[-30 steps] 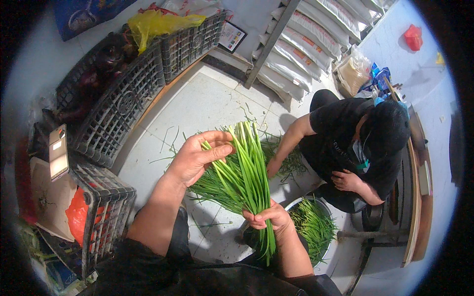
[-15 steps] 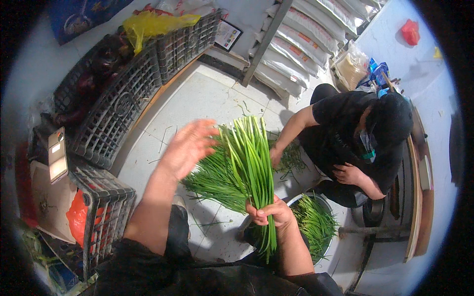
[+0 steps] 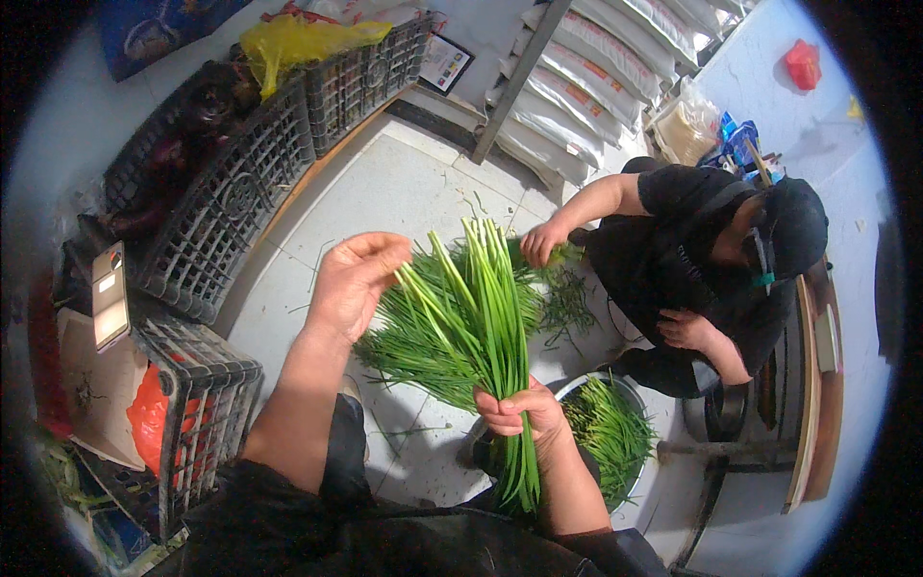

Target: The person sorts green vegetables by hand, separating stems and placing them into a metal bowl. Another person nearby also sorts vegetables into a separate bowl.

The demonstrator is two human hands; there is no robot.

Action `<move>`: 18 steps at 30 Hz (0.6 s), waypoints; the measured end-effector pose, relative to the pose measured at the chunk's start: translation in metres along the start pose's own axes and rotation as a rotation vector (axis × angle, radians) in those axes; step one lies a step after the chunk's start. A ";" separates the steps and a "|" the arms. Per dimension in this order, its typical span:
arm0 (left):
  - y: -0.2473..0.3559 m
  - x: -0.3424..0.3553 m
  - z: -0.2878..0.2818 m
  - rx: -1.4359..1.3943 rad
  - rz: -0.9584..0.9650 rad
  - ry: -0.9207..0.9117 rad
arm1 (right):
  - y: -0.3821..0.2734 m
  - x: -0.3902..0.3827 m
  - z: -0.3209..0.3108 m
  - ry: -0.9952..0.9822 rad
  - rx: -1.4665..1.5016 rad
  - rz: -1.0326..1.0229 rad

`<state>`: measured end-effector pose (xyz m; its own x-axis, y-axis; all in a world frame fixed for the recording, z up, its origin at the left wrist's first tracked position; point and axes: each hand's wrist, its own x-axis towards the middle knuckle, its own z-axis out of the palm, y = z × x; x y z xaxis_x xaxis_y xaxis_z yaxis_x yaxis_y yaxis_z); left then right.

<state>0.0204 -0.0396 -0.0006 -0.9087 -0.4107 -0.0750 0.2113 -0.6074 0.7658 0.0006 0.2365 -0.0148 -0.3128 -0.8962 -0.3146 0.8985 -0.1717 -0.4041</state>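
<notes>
My right hand point(image 3: 524, 409) is wrapped round the lower part of a bunch of garlic chives point(image 3: 490, 317). The pale stalk ends fan out at the top, and the green leaf tips hang below my fist. To the left, my left hand point(image 3: 361, 279) has thumb and fingers pinched together at the pale end of one or a few stalks leaning out of the bunch. Behind the bunch, a loose heap of chives point(image 3: 413, 356) lies on the floor. More chives point(image 3: 611, 433) fill a round metal basin point(image 3: 642, 476) beside my right forearm.
A co-worker point(image 3: 711, 269) in black crouches at the right, one hand point(image 3: 546, 240) at the heap's far side. Black plastic crates point(image 3: 240, 192) line the left, and a phone point(image 3: 111, 298) stands above the nearer crate point(image 3: 207, 413). White sacks point(image 3: 586, 87) are stacked at the back.
My left hand has gone from a blurred, open-fingered pose to a pinch on the stalk ends. Some stalks now lean left. The co-worker's hand has moved up and away from the bunch.
</notes>
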 end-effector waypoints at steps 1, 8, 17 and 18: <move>0.002 0.001 -0.001 -0.034 0.028 0.018 | 0.000 0.000 0.001 -0.014 -0.007 -0.001; 0.007 -0.002 0.008 0.149 -0.030 -0.117 | 0.001 0.002 0.004 0.040 -0.178 0.038; 0.006 -0.012 0.013 0.117 -0.263 -0.390 | -0.001 0.000 0.007 0.023 -0.149 0.027; 0.006 -0.012 0.013 0.110 -0.253 -0.373 | -0.001 -0.001 0.007 0.047 -0.170 0.035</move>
<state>0.0281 -0.0295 0.0126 -0.9985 0.0256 -0.0488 -0.0546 -0.5731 0.8177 0.0020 0.2346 -0.0082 -0.2996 -0.8799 -0.3689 0.8451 -0.0653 -0.5305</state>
